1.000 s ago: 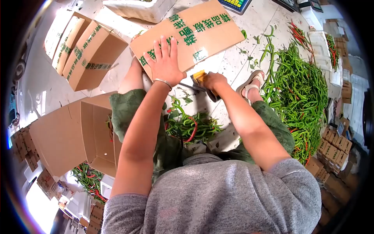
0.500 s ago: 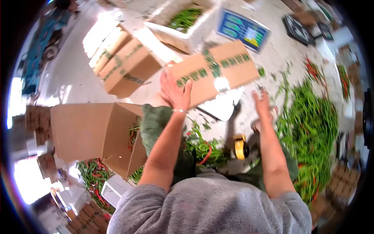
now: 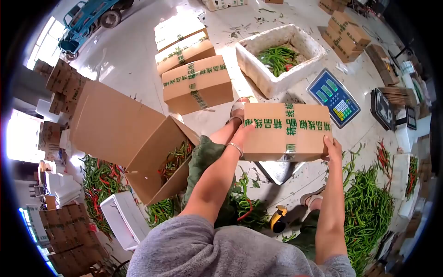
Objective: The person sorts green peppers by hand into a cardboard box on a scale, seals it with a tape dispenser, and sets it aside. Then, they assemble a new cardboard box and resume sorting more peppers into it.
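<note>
A taped cardboard box (image 3: 287,131) with green printed lettering is held between my two hands, over the metal scale platform (image 3: 279,171). My left hand (image 3: 242,134) presses on the box's left end, with most of its fingers hidden. At the right end, my right hand (image 3: 332,149) grips the lower corner, thumb on the front face. The blue scale display (image 3: 333,98) stands just beyond the box. Near my feet lies a yellow tape dispenser (image 3: 278,219).
Sealed boxes (image 3: 198,83) line up at the upper left. A white foam crate (image 3: 281,60) contains green peppers. An open carton (image 3: 152,157) with peppers stands by my left leg, a white bin (image 3: 123,220) below it. Pepper heaps (image 3: 369,217) cover the floor at right.
The box has levelled out from its tilt. My right hand, apart from it before, now grips its right end; my left hand stays at the left end. The camera view has shifted.
</note>
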The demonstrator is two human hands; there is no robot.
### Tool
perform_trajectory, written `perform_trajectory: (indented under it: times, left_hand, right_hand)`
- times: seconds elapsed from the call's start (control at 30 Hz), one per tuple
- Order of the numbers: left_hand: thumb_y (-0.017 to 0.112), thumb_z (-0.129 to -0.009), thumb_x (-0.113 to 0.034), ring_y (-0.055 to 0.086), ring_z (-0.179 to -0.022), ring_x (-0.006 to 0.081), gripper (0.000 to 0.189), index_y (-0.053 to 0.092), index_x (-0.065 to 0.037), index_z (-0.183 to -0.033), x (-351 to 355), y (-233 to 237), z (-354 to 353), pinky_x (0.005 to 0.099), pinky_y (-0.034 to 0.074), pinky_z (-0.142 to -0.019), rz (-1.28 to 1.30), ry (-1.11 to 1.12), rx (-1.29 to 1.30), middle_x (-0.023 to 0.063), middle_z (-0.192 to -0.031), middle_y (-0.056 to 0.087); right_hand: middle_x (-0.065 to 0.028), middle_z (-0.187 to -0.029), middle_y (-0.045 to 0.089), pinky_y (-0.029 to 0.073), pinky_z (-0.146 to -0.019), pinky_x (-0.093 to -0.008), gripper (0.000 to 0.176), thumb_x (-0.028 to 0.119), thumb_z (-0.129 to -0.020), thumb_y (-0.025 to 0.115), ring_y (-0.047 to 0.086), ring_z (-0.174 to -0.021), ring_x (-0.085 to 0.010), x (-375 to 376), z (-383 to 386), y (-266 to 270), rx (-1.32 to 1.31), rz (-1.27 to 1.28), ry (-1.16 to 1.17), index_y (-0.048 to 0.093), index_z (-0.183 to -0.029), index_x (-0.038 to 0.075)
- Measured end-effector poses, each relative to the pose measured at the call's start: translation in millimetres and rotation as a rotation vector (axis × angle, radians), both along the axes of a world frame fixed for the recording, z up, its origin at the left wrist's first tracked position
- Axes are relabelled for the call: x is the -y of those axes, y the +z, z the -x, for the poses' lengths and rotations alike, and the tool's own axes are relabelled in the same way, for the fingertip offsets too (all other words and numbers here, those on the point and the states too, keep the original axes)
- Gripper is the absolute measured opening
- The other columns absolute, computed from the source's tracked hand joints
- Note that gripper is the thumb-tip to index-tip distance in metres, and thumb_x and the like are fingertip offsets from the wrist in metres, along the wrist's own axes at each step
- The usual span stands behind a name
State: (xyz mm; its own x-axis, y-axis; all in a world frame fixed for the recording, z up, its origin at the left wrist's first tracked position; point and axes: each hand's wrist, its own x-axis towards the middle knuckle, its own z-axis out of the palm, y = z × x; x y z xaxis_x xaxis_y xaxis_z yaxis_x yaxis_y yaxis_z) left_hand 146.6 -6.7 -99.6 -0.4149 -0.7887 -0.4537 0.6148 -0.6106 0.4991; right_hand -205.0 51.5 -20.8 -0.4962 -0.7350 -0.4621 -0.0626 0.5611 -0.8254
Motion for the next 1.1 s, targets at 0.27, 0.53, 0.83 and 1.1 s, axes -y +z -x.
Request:
perform_trajectory:
  times: [0.27,0.53,0.83,1.1]
  left_hand:
    - [0.056,-0.089,-0.023,0.058,-0.105,0.0223,0.043,0.043,-0.007,-0.127,8,92,-78,0.0385,0.049,-0.088,0.16,0.227,0.085,0.0089,-0.116,0.058]
    - [0.058,-0.088,-0.017,0.058,-0.097,0.0218,0.042,0.044,-0.001,-0.124,97,200,-231,0.0345,0.049,-0.084,0.443,0.489,0.255,0.0107,-0.115,0.056]
    - [0.056,-0.083,-0.005,0.057,-0.097,0.0132,0.029,0.063,0.002,-0.11,-38,126,-276,0.0266,0.044,-0.088,0.65,0.29,0.842,0.0078,-0.105,0.064]
    - [0.056,-0.086,-0.007,0.059,-0.091,0.0103,0.019,0.066,-0.001,-0.101,-125,117,-335,0.0234,0.046,-0.08,0.56,0.352,0.902,0.0046,-0.097,0.067]
  right_hand:
    - [-0.0046,-0.083,0.064,0.048,-0.049,-0.0304,0.042,0.04,-0.08,0.066,0.059,-0.066,-0.0136,80,-85,132,-0.24,0.339,0.31,0.063,-0.102,0.003]
    - [-0.0048,-0.094,0.062,0.045,-0.078,-0.026,0.036,0.024,-0.088,0.06,0.056,-0.085,-0.0108,229,-224,193,0.116,0.643,0.593,0.056,-0.116,0.001]
    - [-0.0185,-0.106,0.064,0.047,-0.084,-0.0371,0.047,0.037,-0.084,0.063,0.062,-0.093,-0.0281,110,-237,4,-0.499,-0.034,1.529,0.059,-0.118,0.006]
    - [-0.0029,-0.1,0.065,0.045,-0.066,-0.0339,0.039,0.029,-0.089,0.057,0.062,-0.08,-0.0157,-26,-124,-10,-0.148,-0.511,0.895,0.054,-0.123,0.01]
